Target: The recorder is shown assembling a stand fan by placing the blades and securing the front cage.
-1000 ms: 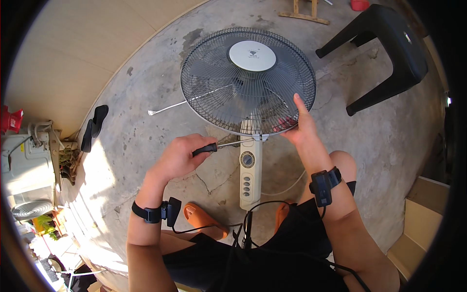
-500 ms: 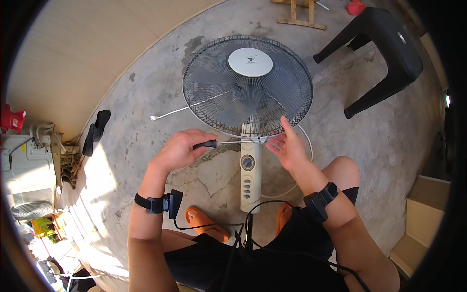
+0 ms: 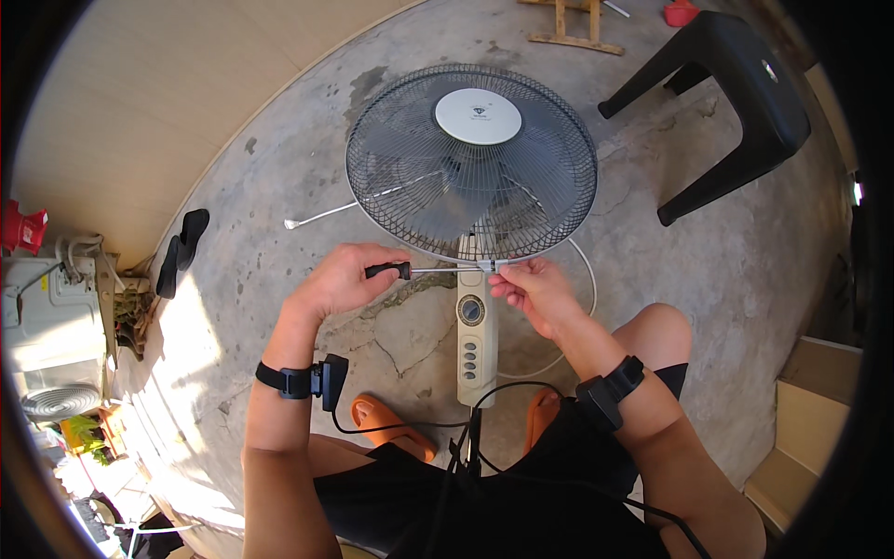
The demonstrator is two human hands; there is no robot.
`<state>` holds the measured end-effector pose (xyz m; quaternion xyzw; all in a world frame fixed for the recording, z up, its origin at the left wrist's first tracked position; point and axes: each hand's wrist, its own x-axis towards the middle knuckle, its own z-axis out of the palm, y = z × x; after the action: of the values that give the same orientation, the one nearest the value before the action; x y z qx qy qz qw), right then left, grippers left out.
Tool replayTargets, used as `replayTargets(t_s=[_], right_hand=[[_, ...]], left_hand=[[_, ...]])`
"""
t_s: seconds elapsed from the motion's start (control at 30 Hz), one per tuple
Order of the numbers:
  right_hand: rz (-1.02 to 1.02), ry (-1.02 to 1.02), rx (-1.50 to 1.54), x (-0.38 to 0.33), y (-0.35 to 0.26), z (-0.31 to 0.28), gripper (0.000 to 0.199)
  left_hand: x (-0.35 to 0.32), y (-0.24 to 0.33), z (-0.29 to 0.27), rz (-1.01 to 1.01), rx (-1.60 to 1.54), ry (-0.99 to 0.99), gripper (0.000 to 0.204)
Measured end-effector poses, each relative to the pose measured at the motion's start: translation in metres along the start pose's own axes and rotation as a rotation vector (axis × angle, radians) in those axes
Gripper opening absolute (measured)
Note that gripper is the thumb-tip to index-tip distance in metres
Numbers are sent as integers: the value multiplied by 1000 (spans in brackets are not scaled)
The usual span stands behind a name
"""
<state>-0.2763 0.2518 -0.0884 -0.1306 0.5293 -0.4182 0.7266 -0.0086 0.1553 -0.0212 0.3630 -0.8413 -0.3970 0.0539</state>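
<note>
In front of me stands a pedestal fan with a round dark wire grille (image 3: 410, 186), a white centre cap (image 3: 479, 116) and a cream control column (image 3: 477, 345) with a dial and buttons. My left hand (image 3: 346, 279) is closed around the black handle of a screwdriver (image 3: 434, 270). The shaft lies level, its tip at a small light clip (image 3: 486, 266) on the grille's near rim. From the other side my right hand (image 3: 540, 293) pinches at this clip, thumb and fingers together. Whether a screw sits there is too small to tell.
A black plastic stool (image 3: 736, 93) stands far right, a wooden frame (image 3: 577, 33) at the back. Dark slippers (image 3: 183, 252) lie by the left wall. A white cord (image 3: 594, 289) curves right of the fan. Black cables (image 3: 400, 433) run between my wrist straps across my lap.
My right hand has moved left and its spread fingers have closed at the clip on the grille's rim. The left hand keeps the screwdriver in place, and the fan has shifted slightly left.
</note>
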Motion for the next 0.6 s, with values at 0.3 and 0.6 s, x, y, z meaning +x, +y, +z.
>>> replayTargets(t_s=[0.3, 0.6], right_hand=[[-42, -9, 130, 9, 12, -1, 18], [-48, 23, 209, 3, 10, 5, 19]], left_hand=[[-1, 6, 3, 55, 84, 76, 22], [-1, 19, -7, -232, -53, 21, 20]])
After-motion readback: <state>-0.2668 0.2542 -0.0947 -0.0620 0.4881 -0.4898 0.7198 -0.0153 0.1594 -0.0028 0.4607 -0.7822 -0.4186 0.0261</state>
